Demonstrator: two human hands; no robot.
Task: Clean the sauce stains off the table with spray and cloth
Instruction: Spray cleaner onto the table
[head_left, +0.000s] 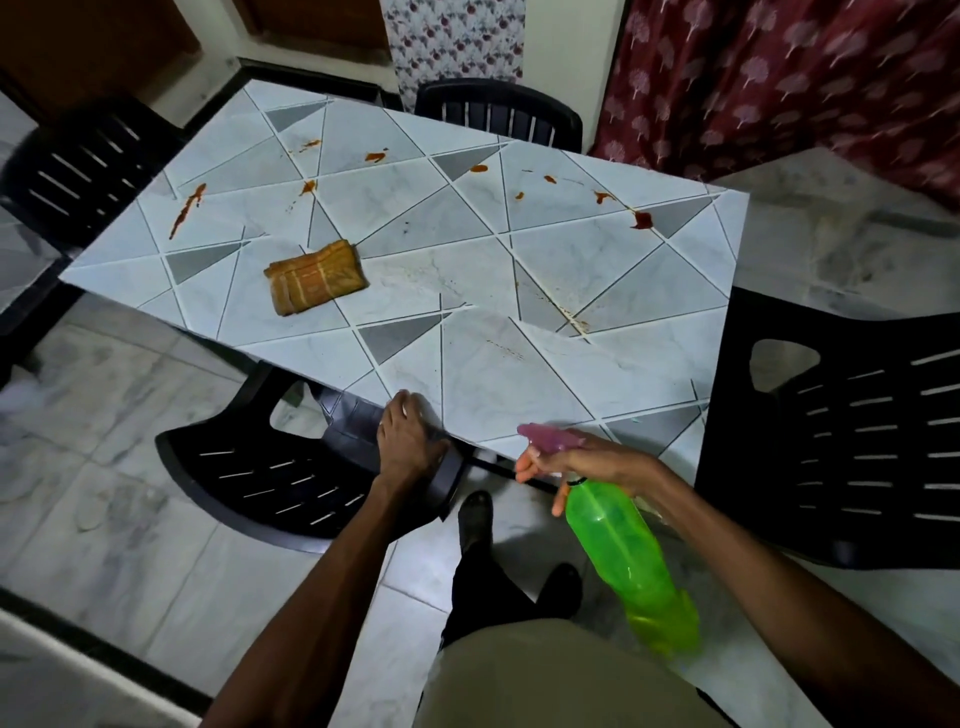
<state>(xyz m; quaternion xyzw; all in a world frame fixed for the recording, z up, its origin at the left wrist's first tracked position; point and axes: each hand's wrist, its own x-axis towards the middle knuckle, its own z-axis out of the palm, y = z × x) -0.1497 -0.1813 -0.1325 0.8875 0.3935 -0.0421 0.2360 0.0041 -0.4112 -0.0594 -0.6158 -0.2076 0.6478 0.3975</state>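
A table (550, 364) with a grey triangle-tile pattern fills the middle of the view. Red-brown sauce stains (642, 220) dot its far half, with a long streak (186, 209) at the far left. A folded orange-brown cloth (315, 276) lies on the table left of centre, apart from both hands. My right hand (587, 460) grips the neck of a green spray bottle (631, 564) with a pink trigger head (548, 437), held at the table's near edge. My left hand (408, 441) rests on the near table edge, fingers laid flat, holding nothing.
Black plastic chairs stand around the table: one (280, 483) tucked under the near left edge, one (852, 431) at the right, one (498, 111) at the far side, one (78, 166) at the far left. A maroon curtain (779, 78) hangs at the back right.
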